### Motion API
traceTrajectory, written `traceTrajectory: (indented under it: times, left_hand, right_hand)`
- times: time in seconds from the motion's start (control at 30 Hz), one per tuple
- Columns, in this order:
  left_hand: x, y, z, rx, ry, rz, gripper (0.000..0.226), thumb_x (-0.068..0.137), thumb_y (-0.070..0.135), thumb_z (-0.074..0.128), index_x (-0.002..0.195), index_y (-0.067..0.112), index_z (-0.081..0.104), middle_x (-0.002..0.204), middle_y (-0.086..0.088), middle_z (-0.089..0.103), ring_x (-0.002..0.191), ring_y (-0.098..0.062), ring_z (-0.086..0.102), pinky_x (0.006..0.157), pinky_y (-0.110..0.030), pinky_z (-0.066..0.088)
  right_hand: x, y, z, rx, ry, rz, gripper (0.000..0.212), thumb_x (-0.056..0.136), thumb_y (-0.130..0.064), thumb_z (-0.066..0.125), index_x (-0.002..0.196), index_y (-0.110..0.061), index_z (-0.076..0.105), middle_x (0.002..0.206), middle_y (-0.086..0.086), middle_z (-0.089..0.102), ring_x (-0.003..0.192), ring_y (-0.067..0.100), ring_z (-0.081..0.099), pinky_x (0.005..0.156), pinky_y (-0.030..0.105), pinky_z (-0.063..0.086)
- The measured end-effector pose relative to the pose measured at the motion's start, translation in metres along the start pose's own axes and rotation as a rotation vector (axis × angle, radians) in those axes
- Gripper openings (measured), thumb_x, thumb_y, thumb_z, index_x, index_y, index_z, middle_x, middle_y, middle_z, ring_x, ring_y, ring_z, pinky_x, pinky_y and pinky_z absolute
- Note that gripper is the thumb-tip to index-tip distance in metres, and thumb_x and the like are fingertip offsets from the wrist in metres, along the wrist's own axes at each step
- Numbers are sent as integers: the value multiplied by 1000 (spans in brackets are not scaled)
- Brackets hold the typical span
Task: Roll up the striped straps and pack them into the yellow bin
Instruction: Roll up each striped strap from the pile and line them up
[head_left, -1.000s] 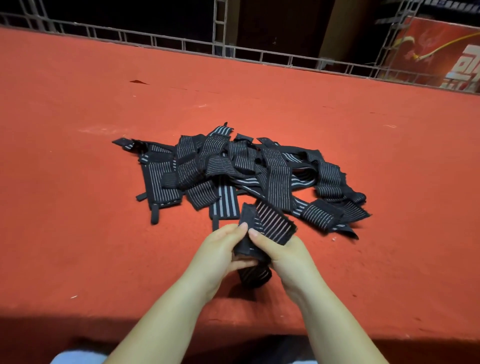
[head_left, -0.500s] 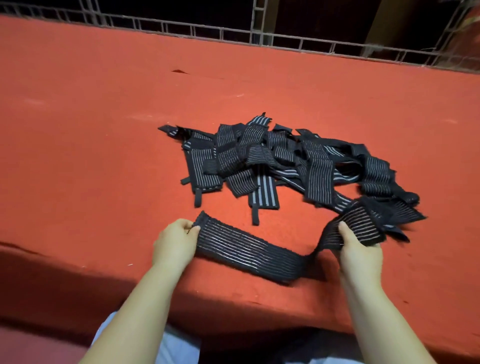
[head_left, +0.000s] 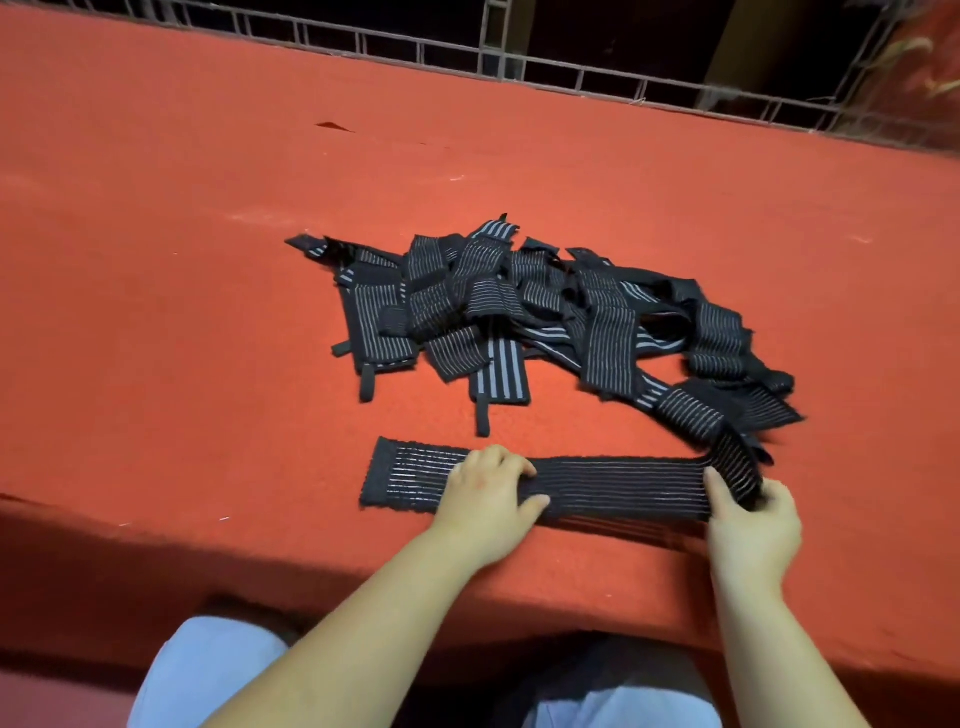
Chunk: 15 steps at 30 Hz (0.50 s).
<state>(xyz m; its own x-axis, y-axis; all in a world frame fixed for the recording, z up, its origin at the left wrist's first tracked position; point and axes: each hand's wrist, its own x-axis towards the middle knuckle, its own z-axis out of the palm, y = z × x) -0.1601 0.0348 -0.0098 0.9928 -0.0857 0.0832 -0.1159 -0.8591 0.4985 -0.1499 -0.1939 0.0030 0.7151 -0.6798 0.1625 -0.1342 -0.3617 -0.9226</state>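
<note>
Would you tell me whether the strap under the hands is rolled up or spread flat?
Mostly spread flat: the strap lies along the table, only its right end curled up.

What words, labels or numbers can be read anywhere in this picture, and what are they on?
None can be read.
The laid-out strap under the left hand and right hand: pale stripes only, no label or print visible.
The pile of straps: stripes only, no tags with text visible.
The red table cover: plain.
The red and yellow thing at the top right corner: blurred and cut off, no lettering legible.
</note>
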Motion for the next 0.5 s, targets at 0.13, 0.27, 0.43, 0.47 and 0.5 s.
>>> traceTrajectory:
  times: [0.13, 0.27, 0.43, 0.47, 0.5]
  left_hand:
    - [12, 31, 20, 58, -11, 21, 40, 90, 46, 51, 124, 25, 51, 125, 3, 45, 121, -19, 37, 106, -33, 24]
    - [22, 46, 31, 84, -10, 30, 39, 90, 45, 51, 123, 25, 51, 124, 2, 45, 120, -19, 37, 105, -33, 26]
    - [39, 73, 42, 37, -57, 88, 36, 91, 43, 50, 122, 24, 51, 125, 2, 46, 120, -19, 39, 104, -32, 29]
    - [43, 80, 42, 26, -79, 94, 36, 91, 42, 50, 122, 24, 51, 126, 1, 46, 121, -19, 39, 104, -32, 29]
    - [48, 84, 44, -2, -97, 100, 35, 91, 40, 51, 122, 24, 51, 127, 1, 46, 121, -19, 40, 104, -32, 30]
  right_hand:
    - [8, 19, -21, -142, 34, 17, 16, 82, -20, 70, 86, -14, 56, 80, 7, 58, 89, 36, 61, 85, 44, 41]
    - [19, 41, -38, -292, 1, 34, 16, 81, -21, 70, 86, -23, 55, 77, -1, 61, 93, 30, 62, 91, 42, 37]
    - [30, 41, -40, -439, -17, -32, 20, 77, -16, 69, 96, -19, 63, 99, 3, 66, 105, 31, 54, 89, 38, 33]
    - [33, 38, -38, -433, -16, -63, 20, 77, -14, 68, 96, -18, 64, 101, 4, 65, 104, 31, 53, 90, 39, 33]
    - [36, 36, -35, -412, -20, -96, 20, 78, -12, 68, 96, -17, 64, 101, 5, 64, 102, 31, 54, 90, 40, 34]
